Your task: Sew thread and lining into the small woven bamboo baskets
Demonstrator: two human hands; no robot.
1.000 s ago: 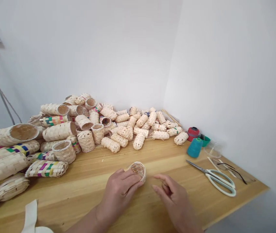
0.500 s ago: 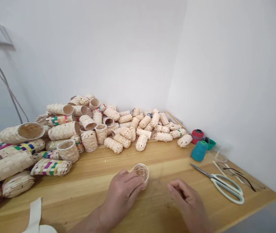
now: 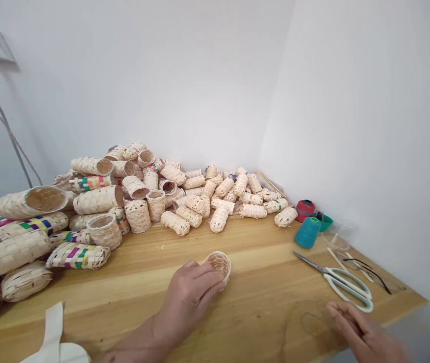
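Left hand (image 3: 190,297) around pale (woven) basket (image 3: 219,263)

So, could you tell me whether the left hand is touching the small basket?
Touching: the head view shows the left hand curled around the small basket at its side.

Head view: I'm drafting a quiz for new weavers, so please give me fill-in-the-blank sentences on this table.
The left hand grips one small woven ____.
The scissors have ____ handles.
The spool nearest the scissors is ____.
Missing words: basket, white, teal.
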